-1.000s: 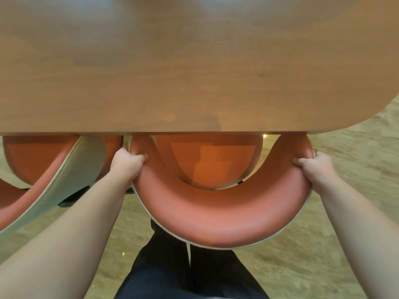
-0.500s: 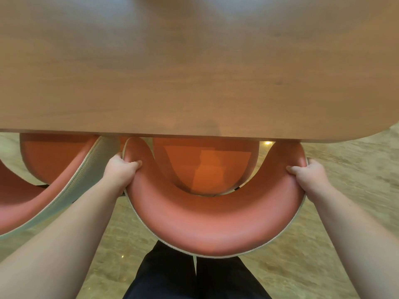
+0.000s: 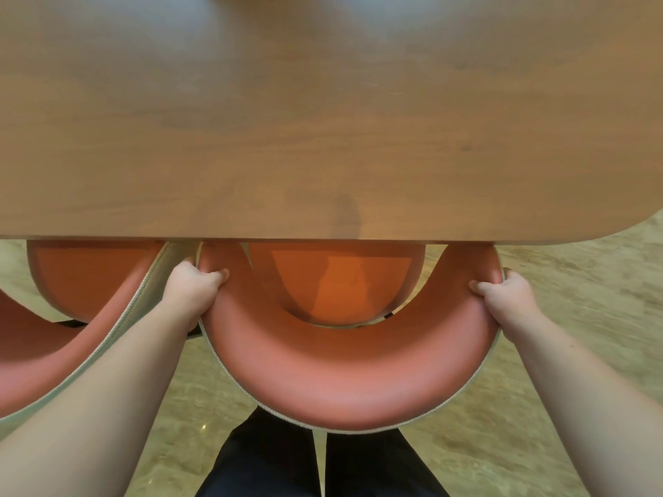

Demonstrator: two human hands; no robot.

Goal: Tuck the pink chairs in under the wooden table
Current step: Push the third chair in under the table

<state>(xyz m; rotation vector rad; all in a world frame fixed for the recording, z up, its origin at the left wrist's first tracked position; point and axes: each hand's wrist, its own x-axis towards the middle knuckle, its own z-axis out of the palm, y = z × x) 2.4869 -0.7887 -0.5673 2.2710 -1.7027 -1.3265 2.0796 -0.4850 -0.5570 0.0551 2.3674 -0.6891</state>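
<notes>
We have both hands on the pink chair (image 3: 344, 374) in front of us: the left hand (image 3: 195, 286) grasps the left end of its curved backrest, and the right hand (image 3: 502, 295) grasps the right end, fingers curled over the padded rim on each side. The chair sits straight ahead, between our arms, with its seat (image 3: 337, 281) already partly beneath the near edge of the wooden table (image 3: 323, 120) and the backrest curve bulging back toward our legs. The coming push turns on this: the chair's open side faces the table, so the line from backrest to seat runs directly away from us, and both hands sit about level, neither clearly nearer the table. We judge an even forward push from the 2 hands should slide it further under without skewing. A second pink chair (image 3: 53, 353) stands just beside on the left, its pale woven edge close to our left hand.
</notes>
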